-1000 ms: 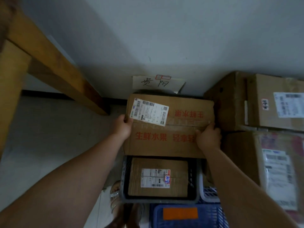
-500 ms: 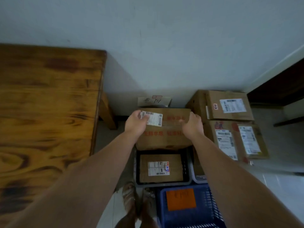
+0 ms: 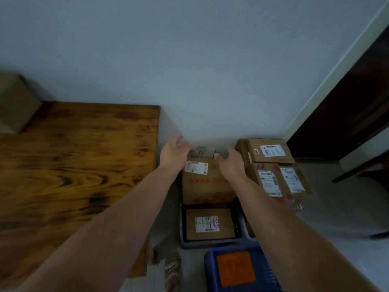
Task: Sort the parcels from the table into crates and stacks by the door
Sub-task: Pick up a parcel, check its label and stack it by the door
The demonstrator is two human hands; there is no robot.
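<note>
A brown carton with red lettering and a white label [image 3: 207, 183] stands on the floor against the wall. My left hand [image 3: 173, 153] and my right hand [image 3: 230, 163] hover above its far corners, fingers spread, holding nothing. Just in front of the carton, a grey crate [image 3: 210, 243] holds a smaller labelled parcel [image 3: 210, 224]. To the right rises a stack of labelled cartons [image 3: 271, 165] beside the dark door [image 3: 347, 102]. The wooden table [image 3: 73, 165] fills the left side.
A blue crate with an orange tag [image 3: 237, 270] sits nearest me. A paper sign [image 3: 201, 151] leans on the wall behind the carton. A cardboard box [image 3: 14, 102] stands on the table's far left corner. My sandalled feet [image 3: 170, 270] are beside the table leg.
Both hands have let go of the red-lettered carton and lifted off it with fingers spread. My head has risen and drawn back, so the table top and door came into view.
</note>
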